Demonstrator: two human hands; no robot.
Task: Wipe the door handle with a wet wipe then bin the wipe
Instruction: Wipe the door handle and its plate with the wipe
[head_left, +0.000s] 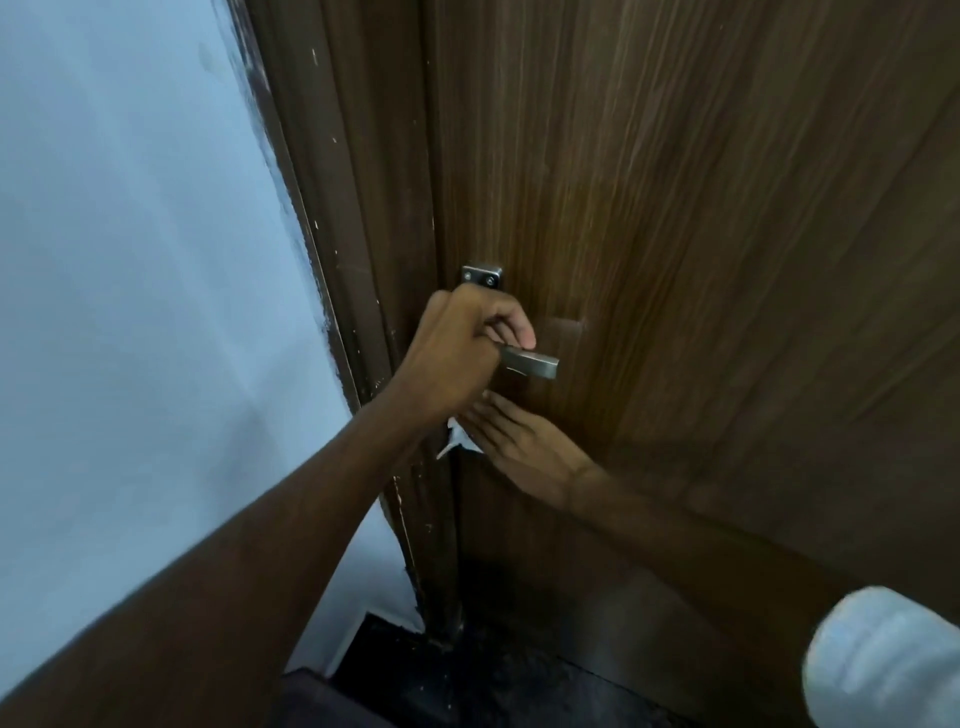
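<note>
A silver lever door handle (535, 362) sticks out from a brown wooden door (701, 234), with its square mounting plate (482, 275) just above. My left hand (462, 358) is closed around the inner part of the lever, and only the lever's free end shows past my fingers. My right hand (519, 447) lies just below the handle, fingers stretched toward the door edge. A crumpled white wet wipe (456, 440) peeks out from under those fingertips, mostly hidden by both hands. This part of the picture is a little blurred.
The brown door frame (363, 260) with chipped paint runs down the left of the door. A pale blue wall (130, 260) fills the left side. Dark floor (493, 675) lies below. A white sleeve (883, 660) shows at the lower right.
</note>
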